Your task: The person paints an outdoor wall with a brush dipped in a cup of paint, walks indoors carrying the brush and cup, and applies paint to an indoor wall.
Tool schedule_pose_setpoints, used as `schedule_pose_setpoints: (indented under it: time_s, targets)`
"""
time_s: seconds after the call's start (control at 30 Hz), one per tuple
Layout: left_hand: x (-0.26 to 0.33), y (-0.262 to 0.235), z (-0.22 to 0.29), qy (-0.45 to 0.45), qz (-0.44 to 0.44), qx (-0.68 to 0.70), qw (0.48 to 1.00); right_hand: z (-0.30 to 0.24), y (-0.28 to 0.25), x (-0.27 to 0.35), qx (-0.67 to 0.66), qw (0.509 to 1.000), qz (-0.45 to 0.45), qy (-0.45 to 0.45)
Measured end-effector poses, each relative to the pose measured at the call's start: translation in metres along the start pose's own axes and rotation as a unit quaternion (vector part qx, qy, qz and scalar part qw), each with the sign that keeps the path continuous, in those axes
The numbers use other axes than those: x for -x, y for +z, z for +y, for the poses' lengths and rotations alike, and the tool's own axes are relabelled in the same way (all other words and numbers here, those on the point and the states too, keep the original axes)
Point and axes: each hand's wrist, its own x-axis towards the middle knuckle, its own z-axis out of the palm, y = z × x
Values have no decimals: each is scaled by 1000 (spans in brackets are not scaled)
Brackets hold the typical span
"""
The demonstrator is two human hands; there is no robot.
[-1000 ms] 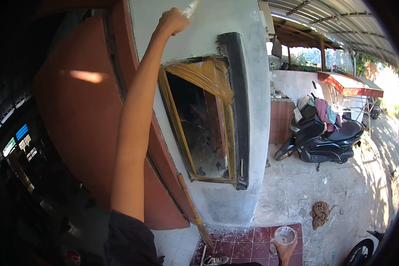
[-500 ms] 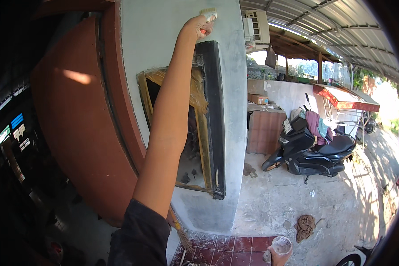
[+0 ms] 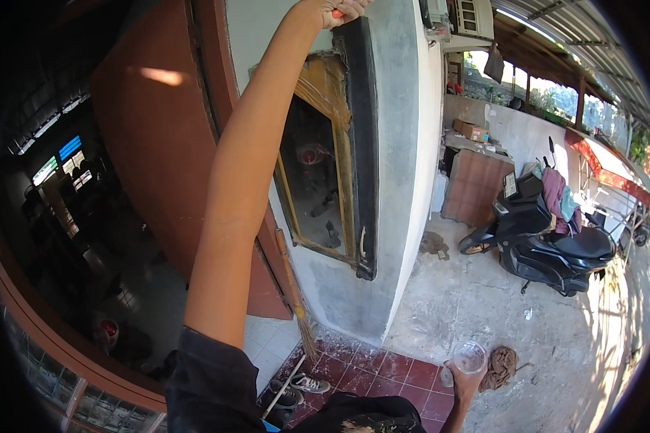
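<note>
My left hand [image 3: 343,10] is closed round a paintbrush at the top edge of the view, my bare arm stretched up in front of the wall. Only the red-orange handle [image 3: 337,13] of the brush shows; its bristles lie outside the picture. The pale grey wall [image 3: 397,144] is patchy with paint around a window frame [image 3: 345,173] partly covered in yellowish-brown tape or film, with a black strip along its right side. Low at the right, my right hand [image 3: 464,382] grips a clear cup [image 3: 469,356], whose contents I cannot make out.
A reddish-brown door [image 3: 148,144] stands left of my arm. A broom [image 3: 290,278] leans by the wall, near shoes [image 3: 307,384] on red tiles [image 3: 383,372]. A crumpled brown cloth [image 3: 501,366] lies beyond the cup. A black scooter [image 3: 549,252] is parked right.
The view has tipped downward and swung left. My left hand now sits at the top edge with the brush's bristles cut off. The cup and more of my right forearm show.
</note>
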Motion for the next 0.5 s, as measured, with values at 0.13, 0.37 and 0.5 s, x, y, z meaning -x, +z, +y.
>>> schedule_pose_setpoints:
  time_s: [0.13,0.37,0.5]
  targets:
    - [-27,20,30,47,0,-11,999,0,-2,-3,-32,997,-64,39]
    - [-16,30,-100,65,76,-34,994,17,-16,18,-70,994,14,76]
    - [46,23,-197,59,105,-29,992,26,-32,30,-36,996,9,82]
